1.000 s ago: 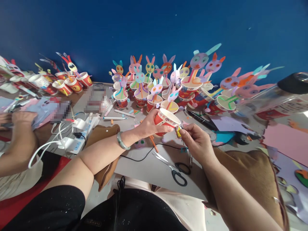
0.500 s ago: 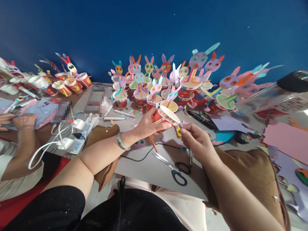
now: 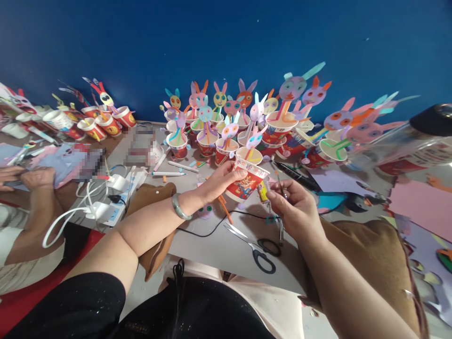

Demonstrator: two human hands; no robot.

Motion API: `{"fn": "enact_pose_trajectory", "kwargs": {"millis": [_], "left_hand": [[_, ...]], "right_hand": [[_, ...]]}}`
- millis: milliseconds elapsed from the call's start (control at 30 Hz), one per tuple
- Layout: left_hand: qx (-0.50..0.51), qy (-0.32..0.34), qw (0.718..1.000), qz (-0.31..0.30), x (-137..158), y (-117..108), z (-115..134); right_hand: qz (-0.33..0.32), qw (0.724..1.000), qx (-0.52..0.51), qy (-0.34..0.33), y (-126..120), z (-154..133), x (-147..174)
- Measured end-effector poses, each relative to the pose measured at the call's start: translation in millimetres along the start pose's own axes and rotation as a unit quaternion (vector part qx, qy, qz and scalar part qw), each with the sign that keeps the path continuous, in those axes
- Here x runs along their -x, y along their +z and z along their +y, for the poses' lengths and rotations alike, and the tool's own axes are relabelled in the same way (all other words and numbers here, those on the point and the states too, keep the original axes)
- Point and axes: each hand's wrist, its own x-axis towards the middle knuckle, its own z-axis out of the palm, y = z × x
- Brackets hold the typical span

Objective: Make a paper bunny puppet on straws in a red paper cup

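My left hand [image 3: 219, 182] is closed around a red patterned paper cup [image 3: 243, 184], thumb on its outer wall near the rim. The cup is slightly tilted, with its printed side facing me. Just right of it, my right hand [image 3: 295, 203] pinches a thin, dark, pointed tool [image 3: 280, 182] whose tip points up, apart from the cup; its exact kind is unclear. A small yellow-labelled item [image 3: 262, 192] shows between cup and right hand. Beneath lie open scissors [image 3: 252, 245] with black handles, orange paper strips [image 3: 224, 207] and a purple paper face [image 3: 205, 212].
Several paper cups with rabbit figures [image 3: 205, 141] crowd the back by the blue wall. A clear bottle [image 3: 384, 141] leans in at right. Cables and a power strip [image 3: 118, 207] lie left, beside a brown cushion [image 3: 150, 195]. A co-worker's hands [image 3: 37, 178] are far left.
The cup has turned in my left hand, from its opening showing to its printed side showing. My right hand has drawn slightly right, away from the rim, and the tool's tip now points up.
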Motion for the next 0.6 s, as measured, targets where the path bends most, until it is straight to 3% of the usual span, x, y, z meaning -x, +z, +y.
{"fn": "enact_pose_trajectory", "kwargs": {"millis": [200,333,400,600], "left_hand": [[0.039,-0.059,0.994,-0.082,5,3,-4],[0.012,-0.051,0.99,-0.13,4,3,-6],[-0.023,-0.031,0.992,-0.12,2,3,-5],[-0.103,0.062,0.993,-0.004,2,3,4]], "right_hand": [[-0.015,0.999,-0.051,0.008,2,-2,0],[-0.043,0.998,-0.037,0.0,1,8,3],[-0.041,0.999,-0.031,-0.009,-1,15,3],[-0.045,0.999,-0.012,-0.003,-5,17,-3]]}}
